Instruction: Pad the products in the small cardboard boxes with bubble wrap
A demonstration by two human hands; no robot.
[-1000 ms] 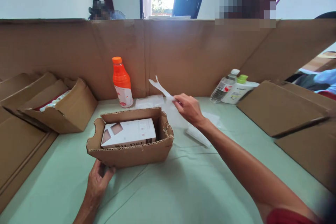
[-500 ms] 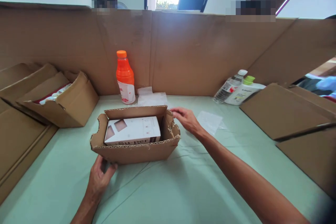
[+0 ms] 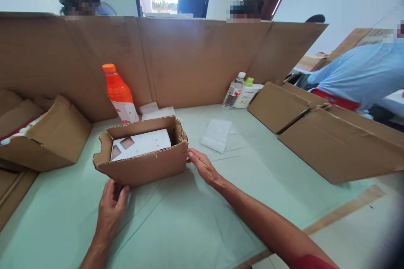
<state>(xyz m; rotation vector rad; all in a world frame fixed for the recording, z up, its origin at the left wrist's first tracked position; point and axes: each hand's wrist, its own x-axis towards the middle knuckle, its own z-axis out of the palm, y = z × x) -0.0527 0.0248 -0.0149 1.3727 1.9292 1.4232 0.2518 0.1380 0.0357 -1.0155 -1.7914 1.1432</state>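
A small open cardboard box [image 3: 148, 166] stands on the pale green table cover [image 3: 176, 222]. Inside it lies a white carton [image 3: 140, 143] with brown squares printed on it. My left hand [image 3: 110, 210] rests at the box's lower left front corner, fingers curled against it. My right hand [image 3: 202, 166] touches the box's right side with fingers stretched out and holds nothing. A white plastic sheet [image 3: 217, 134] lies flat on the table just beyond my right hand.
An orange bottle [image 3: 120, 94] and more white sheets [image 3: 156, 111] stand behind the box. A clear bottle [image 3: 233, 91] and a white green-capped bottle [image 3: 248, 92] stand far right. Cardboard walls [image 3: 195, 59], a cardboard tray [image 3: 41, 138] at the left, flat cartons [image 3: 331, 134] and a person in blue [image 3: 360, 75] at the right.
My right hand let go of the white sheet, which now lies on the table, and moved down to the box's right side. The view swung right.
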